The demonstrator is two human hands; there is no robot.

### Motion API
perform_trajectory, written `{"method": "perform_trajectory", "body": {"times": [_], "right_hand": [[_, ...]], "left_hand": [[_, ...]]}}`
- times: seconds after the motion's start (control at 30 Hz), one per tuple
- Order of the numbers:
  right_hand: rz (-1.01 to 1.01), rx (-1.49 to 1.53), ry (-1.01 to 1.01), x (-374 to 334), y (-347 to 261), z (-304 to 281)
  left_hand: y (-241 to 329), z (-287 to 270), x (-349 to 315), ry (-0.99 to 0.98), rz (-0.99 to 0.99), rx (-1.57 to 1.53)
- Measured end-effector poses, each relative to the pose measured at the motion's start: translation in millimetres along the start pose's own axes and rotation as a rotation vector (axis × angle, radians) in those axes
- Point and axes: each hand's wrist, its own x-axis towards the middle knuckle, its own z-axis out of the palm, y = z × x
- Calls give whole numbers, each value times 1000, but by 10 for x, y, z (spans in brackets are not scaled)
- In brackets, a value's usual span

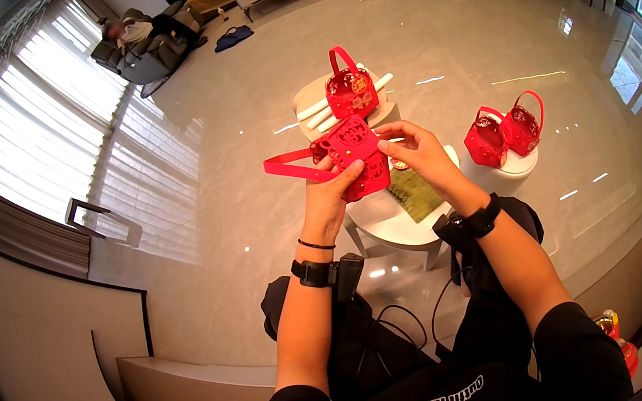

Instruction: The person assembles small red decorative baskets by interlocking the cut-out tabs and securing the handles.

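A small red basket [356, 146] with cut-out patterned sides and gold studs is held up over a low white table, tilted so that its strap handle [292, 166] points left. My left hand [329, 199] grips it from below, thumb pressed on the near panel. At its right edge, the thumb and forefinger of my right hand [420, 155] pinch the panel; the fingertips partly cover that spot. Just beyond it, a similar red basket [351, 94] stands upright with its handle raised. The inside of the held basket is mostly hidden.
White tubes [382, 83] lie on a round table [306, 97]. A green cloth [416, 194] covers part of the white table [390, 223]. Two red baskets [504, 130] sit on a white stool [519, 164] at right. Cables [390, 314] hang by my legs. Two people are far off.
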Motion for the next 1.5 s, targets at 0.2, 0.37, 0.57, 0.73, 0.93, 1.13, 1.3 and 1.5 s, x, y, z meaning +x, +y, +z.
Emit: {"method": "perform_trajectory", "body": {"times": [0.2,0.37,0.57,0.73,0.93,1.13,1.3,1.5], "right_hand": [[-1,0,-11,-15,-43,10],[15,13,-14,-16,-61,18],[18,-4,-16,-23,-82,21],[18,-15,-15,-20,-74,17],[-19,-27,-13,-3,-18,11],[-20,-28,-9,3,-8,10],[-26,-27,-6,-1,-13,12],[-36,-22,-6,-3,-6,17]], "left_hand": [[26,1,-27,-6,-25,1],[-1,-54,-10,-7,-32,24],[-19,-78,-7,6,-26,30],[-27,-74,-7,11,-31,26],[-25,-76,-1,11,-39,39],[-29,-82,8,-15,-19,32],[-20,-71,10,-13,-20,21],[-20,-74,6,-8,-28,24]]}}
